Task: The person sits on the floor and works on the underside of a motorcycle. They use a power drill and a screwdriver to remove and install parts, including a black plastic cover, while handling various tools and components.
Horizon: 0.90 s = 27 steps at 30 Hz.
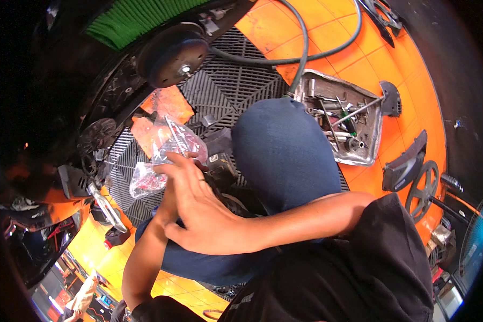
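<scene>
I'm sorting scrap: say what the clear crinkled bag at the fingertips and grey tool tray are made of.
Clear crinkled bag: likely thin, glossy plastic film, being see-through with bright highlights. Grey tool tray: probably metal, dull, stained inside, shiny along its rim.

Floor: orange tile [421, 107], part covered by dark ribbed mat [236, 80]. Beside mat's right edge: metal tray [367, 146] of hand tools; slotted dark bracket [390, 99] just past its outer side. Black hose [263, 61] curves over mat and tile. Near floor's right edge: elongated dark part [405, 166]. Toward mat's left side: orange sheets [174, 102]; clear plastic packet [146, 180], contact with mat uncertain.
</scene>
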Available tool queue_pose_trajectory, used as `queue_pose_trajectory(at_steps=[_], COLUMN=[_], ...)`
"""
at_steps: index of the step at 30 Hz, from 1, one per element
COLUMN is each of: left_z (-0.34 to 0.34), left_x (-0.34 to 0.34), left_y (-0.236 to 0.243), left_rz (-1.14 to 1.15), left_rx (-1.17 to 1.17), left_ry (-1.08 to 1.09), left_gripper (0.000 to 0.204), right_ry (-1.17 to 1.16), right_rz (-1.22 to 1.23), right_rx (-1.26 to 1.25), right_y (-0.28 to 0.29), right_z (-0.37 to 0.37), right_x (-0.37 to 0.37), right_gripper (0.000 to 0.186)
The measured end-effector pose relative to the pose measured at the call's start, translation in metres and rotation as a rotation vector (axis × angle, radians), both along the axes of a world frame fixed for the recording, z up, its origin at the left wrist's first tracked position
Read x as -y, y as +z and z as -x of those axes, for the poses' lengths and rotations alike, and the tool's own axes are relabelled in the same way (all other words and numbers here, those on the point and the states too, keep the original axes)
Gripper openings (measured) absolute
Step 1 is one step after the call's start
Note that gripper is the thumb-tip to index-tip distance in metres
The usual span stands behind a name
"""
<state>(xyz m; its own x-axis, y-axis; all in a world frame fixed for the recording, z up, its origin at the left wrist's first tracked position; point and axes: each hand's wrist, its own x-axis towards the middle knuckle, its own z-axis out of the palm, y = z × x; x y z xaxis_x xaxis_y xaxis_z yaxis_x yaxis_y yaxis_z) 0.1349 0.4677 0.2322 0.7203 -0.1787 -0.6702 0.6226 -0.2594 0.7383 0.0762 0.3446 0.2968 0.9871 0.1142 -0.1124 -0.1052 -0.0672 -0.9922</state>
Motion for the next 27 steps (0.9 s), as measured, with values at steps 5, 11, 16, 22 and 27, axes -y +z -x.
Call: queue_pose_trajectory(at_steps=[5, 11, 16, 22, 27], left_z=[-0.008, -0.013, -0.014, -0.017, -0.008], left_x=[-0.011, 0.007, 0.011, 0.017, 0.033], left_y=[-0.014, -0.014, -0.013, -0.034, -0.018], left_rz=[0.214, -0.081, -0.178, -0.3, -0.569], left_rx=[0.035, -0.121, 0.144, 0.325, 0.76], left_ry=[-0.049, -0.143, -0.057, -0.019, -0.301], left_gripper=[0.031, 0.053, 0.062, 0.082, 0.079], right_ry=[-0.01, -0.577, -0.643, -0.523, -0.555], right_rz=[-0.246, 0.056, 1.16, 1.054, 0.803], right_rx=[0.205, 0.461, -0.602, -0.276, -0.149], right_y=[0.027, -0.019, -0.187, -0.269, -0.284], right_z=[-0.022, -0.02, 0.065, 0.125, 0.108], right_x=[0.03, 0.19, 0.312, 0.359, 0.366], right_gripper=[0.053, 0.021, 0.044, 0.036, 0.03])
